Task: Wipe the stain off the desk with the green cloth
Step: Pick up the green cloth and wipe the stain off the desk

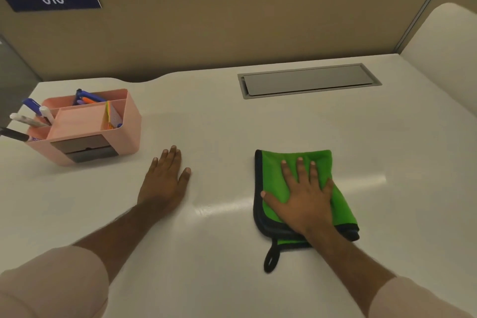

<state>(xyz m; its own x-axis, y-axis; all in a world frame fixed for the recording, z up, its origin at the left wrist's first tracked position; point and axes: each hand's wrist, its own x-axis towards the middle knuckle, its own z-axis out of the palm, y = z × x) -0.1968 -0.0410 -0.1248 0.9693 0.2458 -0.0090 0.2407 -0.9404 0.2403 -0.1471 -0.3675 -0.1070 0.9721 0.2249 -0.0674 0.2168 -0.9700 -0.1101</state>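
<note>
Right hand (303, 196) pressed flat, fingers spread, on folded green microfibre cloth (273, 188) mid white desk (219, 124), left hand (165, 175) flat and empty beside; no stain visible, so strokes may miss it.

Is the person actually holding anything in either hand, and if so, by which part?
Nothing is gripped. The right hand lies flat, fingers spread, pressing on the middle of the green cloth. The left hand rests flat on the bare desk.
</note>
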